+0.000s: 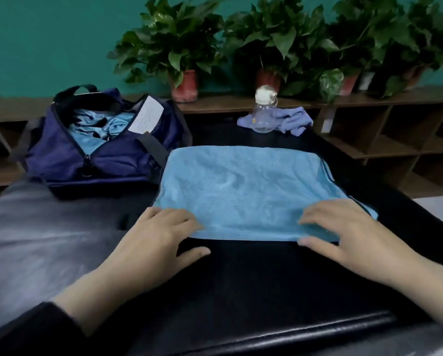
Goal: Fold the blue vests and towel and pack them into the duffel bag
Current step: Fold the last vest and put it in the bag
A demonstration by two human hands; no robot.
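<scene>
Left hand: your left hand (161, 232) lies flat on the near left corner of the vest (243, 191), fingers fairly straight and spread, thumb off the cloth on the bare table (241, 283); it holds nothing.
Right hand: your right hand (343, 232) lies on the vest's near right corner, fingers stretched over the cloth, thumb along the near hem; it looks like a press more than a pinch, though you cannot tell whether the thumb is tucked under the edge.
Vest: light blue mesh, lying as a flat rectangle at the middle of the table, near hem towards you, a dark trim showing along its right side.
Bag: the navy bag (99, 147) stands at the far left of the table, just beside the vest's left edge, zip open, with light blue cloth (97, 129) already inside and a white card (148, 115) at its mouth.
Towel: a crumpled pale blue towel (295, 120) lies at the far edge of the table, well apart from the vest.
Bottle: a clear bottle (264, 114) with a white cap stands upright against the towel.
Behind: potted plants (184, 47) stand in a row on a wooden shelf (241, 102) before a green wall.
</scene>
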